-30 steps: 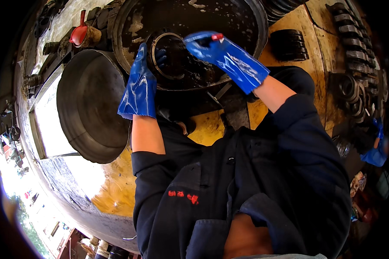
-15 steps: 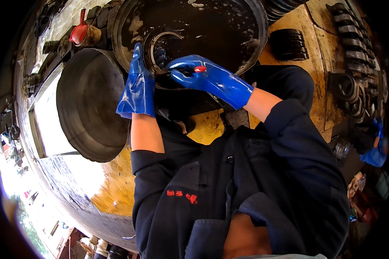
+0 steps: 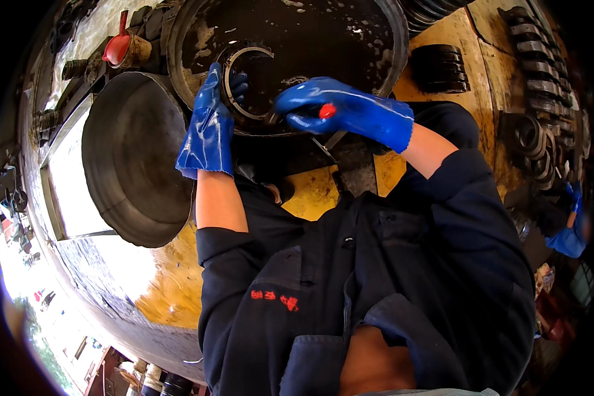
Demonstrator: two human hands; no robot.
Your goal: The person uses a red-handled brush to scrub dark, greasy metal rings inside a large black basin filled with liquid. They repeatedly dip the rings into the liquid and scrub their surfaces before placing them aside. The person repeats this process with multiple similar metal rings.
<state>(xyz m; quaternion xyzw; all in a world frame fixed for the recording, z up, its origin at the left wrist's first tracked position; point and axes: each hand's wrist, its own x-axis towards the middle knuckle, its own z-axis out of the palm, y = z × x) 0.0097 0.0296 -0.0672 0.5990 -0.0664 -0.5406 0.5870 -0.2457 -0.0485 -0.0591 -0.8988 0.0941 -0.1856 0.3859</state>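
At upper centre, my left fingers (image 3: 239, 84) reach inside the ring (image 3: 228, 82), gripping it; right fingers (image 3: 302, 92) curl round a red handle (image 3: 327, 111).

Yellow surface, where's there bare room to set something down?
The yellow surface looks bare between the open metal tub and your left sleeve, and between the ribbed black stack and the dark metal parts. Those parts crowd the right.

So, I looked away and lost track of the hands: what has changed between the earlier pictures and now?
The right hand moved toward the wearer and leftward, close to the curved metal part, then drew back rightward, now blurred, keeping its red-ended thing. Nothing was visibly picked up or let go. The left hand still holds the curved metal part at the basin; the tub stayed put.
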